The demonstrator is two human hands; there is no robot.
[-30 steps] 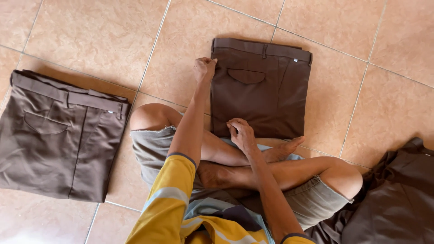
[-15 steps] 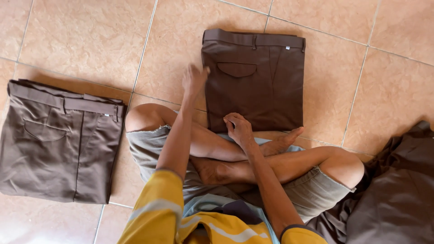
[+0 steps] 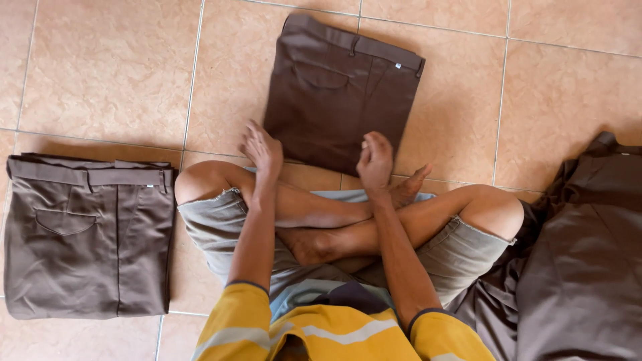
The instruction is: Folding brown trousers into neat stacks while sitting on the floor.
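Observation:
A folded pair of dark brown trousers (image 3: 341, 93) lies flat on the tiled floor in front of my crossed legs. My left hand (image 3: 262, 148) rests at its near left corner, fingers bent down onto the edge of the cloth. My right hand (image 3: 375, 160) sits at the near right edge, fingers curled over the fabric. I cannot tell whether either hand pinches the cloth or only presses on it. A second folded pair of brown trousers (image 3: 87, 234) lies to my left, apart from both hands.
A loose heap of dark brown clothing (image 3: 588, 267) lies against my right knee. Beige floor tiles (image 3: 107, 73) with grout lines surround everything. I sit cross-legged in grey shorts and a yellow striped shirt.
My left hand slid from the trousers' left side down to the near corner. My right hand reached forward from my lap to the near edge. The view shifted, trousers now sit higher.

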